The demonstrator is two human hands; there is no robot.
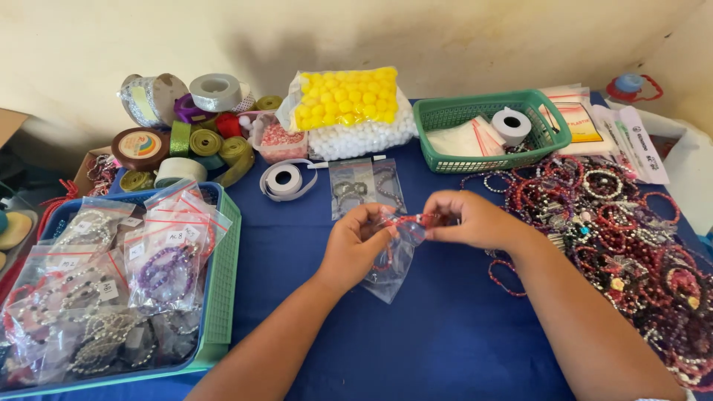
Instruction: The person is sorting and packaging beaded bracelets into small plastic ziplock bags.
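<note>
Both hands met above the middle of the blue worktop (445, 341). The left hand (355, 241) had its grip pinched on the mouth of a small clear bag (391, 266), holding it open and hanging, while the right hand (471, 220) pinched a red bead bracelet (413, 220) at the opening, lined up with it. A heap of bracelets (631, 245) lay just right, within reach. A blue tray (215, 297) of filled bags sat left, a green basket (445, 115) behind; nothing blocked the hands.
</note>
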